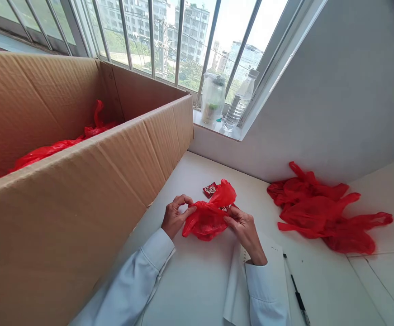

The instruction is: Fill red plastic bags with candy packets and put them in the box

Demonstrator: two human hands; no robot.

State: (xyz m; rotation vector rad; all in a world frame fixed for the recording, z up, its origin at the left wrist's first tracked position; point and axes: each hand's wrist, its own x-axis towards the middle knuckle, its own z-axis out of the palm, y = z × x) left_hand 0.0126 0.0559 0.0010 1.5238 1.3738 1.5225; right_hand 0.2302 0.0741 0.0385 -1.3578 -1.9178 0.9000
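I see the left hand point(175, 214) and right hand point(247, 227) pinch 1 red bag point(207, 222) between them, thumbs and forefingers nearly closed on its plastic. A hard tug could tear it; a stray knuckle could nudge the packet point(210, 190) lying just beyond the fingertips.

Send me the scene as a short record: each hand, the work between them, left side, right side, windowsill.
Left hand: pinching one side of a red plastic bag
Right hand: pinching the bag's other side
Bag: bunched between the hands, above the white table
Beyond bag: small printed red packet
Left side: open cardboard box with red plastic inside
Right side: heap of red bags; pen beside paper under the right forearm
Windowsill: clear bottle, bagged container
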